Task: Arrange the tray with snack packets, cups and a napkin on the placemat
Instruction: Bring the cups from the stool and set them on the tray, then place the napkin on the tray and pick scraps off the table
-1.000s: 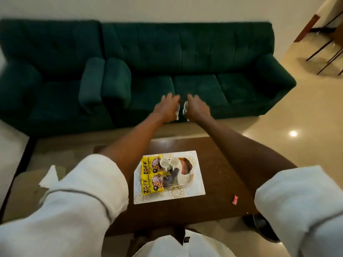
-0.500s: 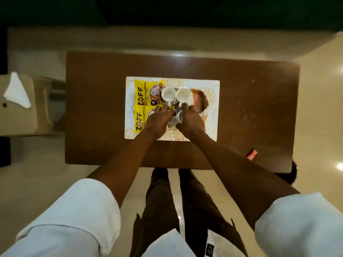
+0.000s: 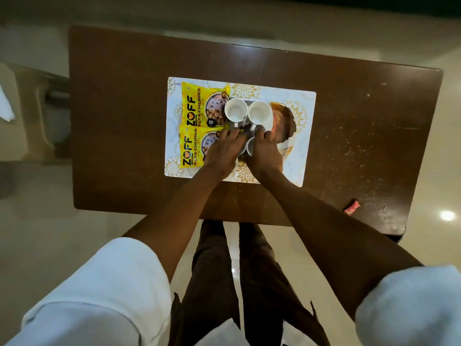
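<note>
A white placemat point(image 3: 303, 158) with gold flowers lies mid-table. On it sits a shell-patterned tray point(image 3: 284, 121). Two yellow ZOFF snack packets point(image 3: 197, 106) point(image 3: 190, 151) lie side by side on its left part. Two white cups point(image 3: 235, 109) point(image 3: 259, 112) stand upright at the tray's far side. My right hand point(image 3: 264, 153) grips a third white cup point(image 3: 250, 146) low over the tray's near side. My left hand point(image 3: 222, 153) rests beside it, fingers stretched over the tray and the near packet; what lies under it is hidden.
The brown wooden table point(image 3: 119, 121) has a red wrapper point(image 3: 351, 208) near its front right corner. A beige stool point(image 3: 35, 108) stands left of the table with a white napkin point(image 3: 6, 106) on it. My legs show below the near edge.
Both hands came down from in front of the sofa, each with something white in it, to the near side of the tray. The view tilted down onto the table.
</note>
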A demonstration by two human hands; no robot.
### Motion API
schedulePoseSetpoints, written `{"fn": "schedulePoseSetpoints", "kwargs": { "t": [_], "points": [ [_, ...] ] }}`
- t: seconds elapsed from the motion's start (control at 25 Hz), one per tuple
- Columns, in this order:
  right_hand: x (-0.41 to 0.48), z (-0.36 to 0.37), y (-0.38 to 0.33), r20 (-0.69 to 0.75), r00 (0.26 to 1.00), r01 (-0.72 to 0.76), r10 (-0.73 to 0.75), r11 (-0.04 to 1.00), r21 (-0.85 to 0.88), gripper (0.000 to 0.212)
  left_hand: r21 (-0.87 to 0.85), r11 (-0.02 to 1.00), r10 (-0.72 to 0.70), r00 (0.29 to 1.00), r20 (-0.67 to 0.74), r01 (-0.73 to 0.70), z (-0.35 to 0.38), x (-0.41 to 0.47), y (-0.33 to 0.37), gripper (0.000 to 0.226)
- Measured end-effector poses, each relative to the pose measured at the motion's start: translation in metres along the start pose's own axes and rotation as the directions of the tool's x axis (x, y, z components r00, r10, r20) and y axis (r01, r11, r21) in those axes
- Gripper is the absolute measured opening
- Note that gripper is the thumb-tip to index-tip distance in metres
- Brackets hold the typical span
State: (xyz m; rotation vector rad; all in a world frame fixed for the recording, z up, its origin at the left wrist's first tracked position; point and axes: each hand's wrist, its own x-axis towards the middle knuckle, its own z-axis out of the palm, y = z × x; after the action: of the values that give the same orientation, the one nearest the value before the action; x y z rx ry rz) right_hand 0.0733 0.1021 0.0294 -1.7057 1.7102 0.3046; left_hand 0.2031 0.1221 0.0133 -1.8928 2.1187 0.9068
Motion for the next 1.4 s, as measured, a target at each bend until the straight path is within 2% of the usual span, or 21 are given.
{"fn": "schedulePoseSetpoints", "kwargs": {
  "t": [0.44,0.84,1.04,1.12,1.2,1.28,1.4],
  "points": [
    [0.005,0.002,-0.008,-0.054,0.998,-0.018,0.017,1.0,-0.011,0.072,0.121,0.991,0.061,0.996,-0.059,-0.053,0.003,0.002,-0.006,0.082],
    [-0.004,-0.012,-0.009,-0.032,0.999,-0.016,0.012,0.993,-0.118,0.083,0.168,0.981,0.111,0.991,-0.074,-0.098,-0.019,-0.019,-0.011,0.091],
    [-0.039,-0.087,-0.032,-0.112,0.993,0.005,-0.023,0.988,-0.157,0.075,0.145,0.989,-0.006,0.993,-0.121,0.024,-0.09,-0.057,0.001,0.096],
    [-0.053,-0.12,-0.049,-0.147,0.989,0.0,-0.027,0.983,-0.185,0.068,0.125,0.992,-0.004,0.994,-0.108,0.017,-0.113,-0.078,0.012,0.092],
    [-0.067,-0.165,-0.081,-0.177,0.979,0.059,-0.096,0.978,-0.202,0.061,0.127,0.991,-0.03,0.993,-0.112,0.044,-0.155,-0.103,0.028,0.09],
    [-0.085,-0.214,-0.132,-0.227,0.947,0.178,-0.227,0.96,-0.218,0.055,0.107,0.988,-0.087,0.971,-0.222,0.113,-0.213,-0.124,0.036,0.084],
    [-0.104,-0.287,-0.225,-0.355,0.847,0.33,-0.397,0.914,-0.233,0.049,0.035,0.979,-0.169,0.904,-0.393,0.199,-0.315,-0.155,0.017,0.085]
  ]
}}
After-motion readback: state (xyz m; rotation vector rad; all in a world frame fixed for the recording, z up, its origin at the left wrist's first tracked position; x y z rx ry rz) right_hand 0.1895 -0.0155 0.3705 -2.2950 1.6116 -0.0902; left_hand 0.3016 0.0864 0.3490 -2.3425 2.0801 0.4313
